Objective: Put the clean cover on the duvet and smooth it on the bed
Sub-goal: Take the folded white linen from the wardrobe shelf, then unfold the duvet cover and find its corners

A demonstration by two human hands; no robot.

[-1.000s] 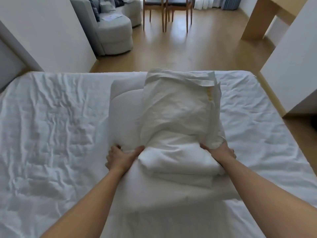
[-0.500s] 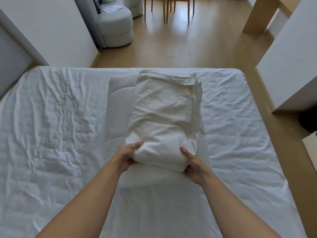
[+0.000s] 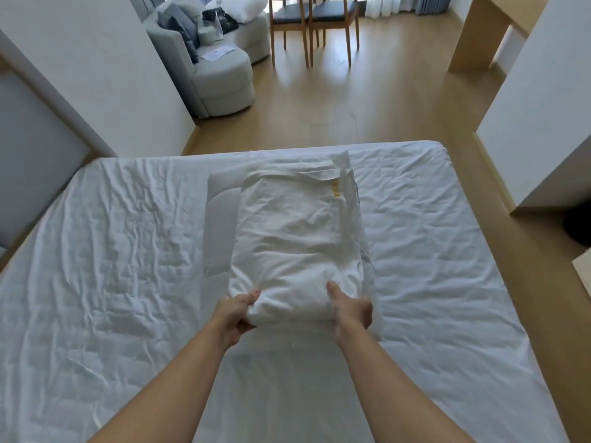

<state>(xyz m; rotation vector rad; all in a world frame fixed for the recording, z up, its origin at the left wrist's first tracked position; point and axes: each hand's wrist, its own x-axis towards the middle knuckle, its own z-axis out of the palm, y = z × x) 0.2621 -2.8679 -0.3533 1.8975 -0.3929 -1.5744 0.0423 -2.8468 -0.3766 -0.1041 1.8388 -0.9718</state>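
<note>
A folded white duvet cover (image 3: 297, 241) with small yellow buttons near its far right edge lies on top of a folded white duvet (image 3: 220, 225) in the middle of the bed (image 3: 112, 282). My left hand (image 3: 238, 316) grips the cover's near left corner, thumb on top and fingers under. My right hand (image 3: 350, 310) grips the near right corner the same way. Only the duvet's left strip and a bit of its near edge show beneath the cover.
The bed's white sheet is wrinkled all over. A white wall (image 3: 96, 75) stands at the far left of the bed and a white cabinet (image 3: 543, 123) at the right. Beyond lie wooden floor, a grey sofa (image 3: 220, 75) and two wooden chairs (image 3: 315, 24).
My hands moved from the duvet's sides onto the near end of the cover and took hold of its corners. The view pulled back, so the bed looks farther off.
</note>
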